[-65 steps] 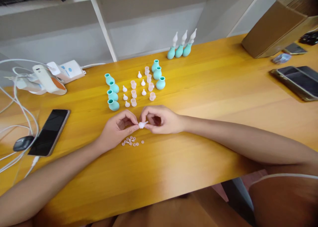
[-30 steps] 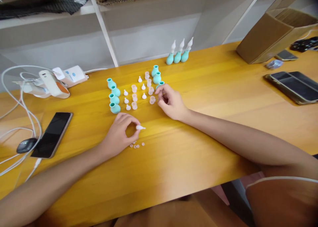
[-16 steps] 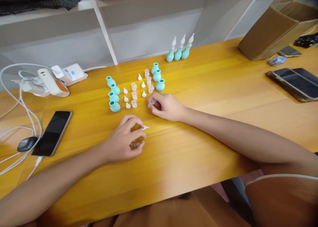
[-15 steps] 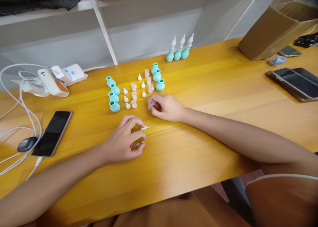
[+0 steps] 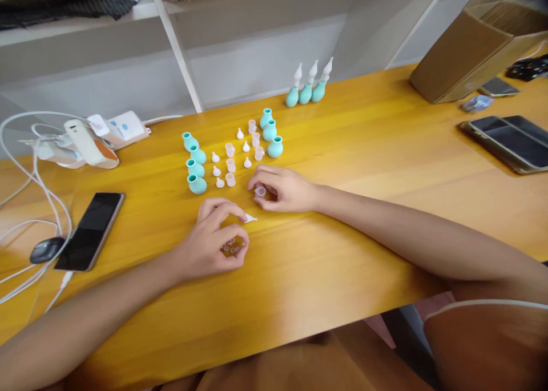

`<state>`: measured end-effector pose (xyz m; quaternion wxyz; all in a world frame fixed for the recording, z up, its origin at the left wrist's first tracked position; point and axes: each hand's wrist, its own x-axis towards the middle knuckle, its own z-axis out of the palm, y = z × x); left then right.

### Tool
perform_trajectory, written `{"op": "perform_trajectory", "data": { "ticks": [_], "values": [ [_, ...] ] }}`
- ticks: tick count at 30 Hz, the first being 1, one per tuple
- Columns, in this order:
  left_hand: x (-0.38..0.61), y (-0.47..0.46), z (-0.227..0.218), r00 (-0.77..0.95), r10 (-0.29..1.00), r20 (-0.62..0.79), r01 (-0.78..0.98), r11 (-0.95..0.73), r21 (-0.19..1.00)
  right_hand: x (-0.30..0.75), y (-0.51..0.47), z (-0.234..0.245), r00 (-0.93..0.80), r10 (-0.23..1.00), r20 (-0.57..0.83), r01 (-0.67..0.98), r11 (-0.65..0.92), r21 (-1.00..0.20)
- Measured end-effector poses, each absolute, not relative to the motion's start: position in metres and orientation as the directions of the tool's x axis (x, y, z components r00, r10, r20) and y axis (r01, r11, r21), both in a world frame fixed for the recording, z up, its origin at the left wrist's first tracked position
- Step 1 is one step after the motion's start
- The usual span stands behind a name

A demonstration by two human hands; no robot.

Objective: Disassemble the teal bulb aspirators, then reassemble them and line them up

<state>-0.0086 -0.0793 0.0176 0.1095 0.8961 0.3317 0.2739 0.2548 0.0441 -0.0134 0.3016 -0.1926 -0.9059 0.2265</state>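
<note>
My left hand (image 5: 220,234) is closed in a pinch, thumb against index finger. Whatever lies between those fingertips is hidden. Several tiny clear discs (image 5: 231,248) show on the table through the ring of its fingers. A white pointed nozzle (image 5: 250,218) is beside its outstretched middle finger; I cannot tell if they touch. My right hand (image 5: 278,188) holds a small clear cup-shaped piece (image 5: 260,192) between thumb and fingers, its round opening facing up. Beyond the hands, pale pink cup-shaped pieces (image 5: 230,165) and small white funnel-shaped tips (image 5: 216,171) stand in short rows.
Teal bulbs (image 5: 197,184) stand in rows left and right of the small parts. Three teal bulbs with white nozzles (image 5: 305,93) stand at the back. A phone (image 5: 91,231), cables and chargers (image 5: 124,127) lie left; a cardboard box (image 5: 462,54) and a dark device (image 5: 509,142) lie right.
My left thumb and index finger have come together, and a small disc seen at the fingertips is now hidden. My right hand has shifted slightly down and left with the cup-shaped piece.
</note>
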Motion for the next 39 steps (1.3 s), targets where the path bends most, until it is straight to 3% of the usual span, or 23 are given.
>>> {"op": "perform_trajectory", "data": {
  "ticks": [4, 8, 13, 16, 26, 39],
  "values": [
    [-0.011, -0.075, 0.019, 0.53, 0.657, 0.537, 0.503, -0.753, 0.425, 0.25, 0.035, -0.014, -0.66, 0.553, 0.509, 0.05, 0.708, -0.704],
    [-0.014, -0.072, 0.019, 0.393, 0.705, 0.591, 0.487, -0.704, 0.516, 0.239, 0.006, -0.011, -0.621, 0.672, 0.403, -0.181, 0.378, -0.908],
    [-0.018, -0.073, 0.015, 0.298, 0.712, 0.636, 0.451, -0.692, 0.563, 0.228, -0.028, -0.008, -0.681, 0.672, 0.29, -0.324, 0.078, -0.943],
    [-0.019, -0.074, 0.013, 0.304, 0.71, 0.636, 0.437, -0.697, 0.569, 0.227, -0.034, -0.008, -0.711, 0.658, 0.249, -0.33, 0.001, -0.944],
    [-0.02, -0.072, 0.01, 0.368, 0.678, 0.636, 0.356, -0.735, 0.577, 0.228, -0.031, -0.011, -0.703, 0.622, 0.345, -0.333, 0.141, -0.933],
    [-0.017, -0.063, 0.008, 0.407, 0.766, 0.497, 0.198, -0.605, 0.771, 0.236, -0.015, -0.008, -0.659, 0.438, 0.612, -0.247, 0.643, -0.725]
  ]
}}
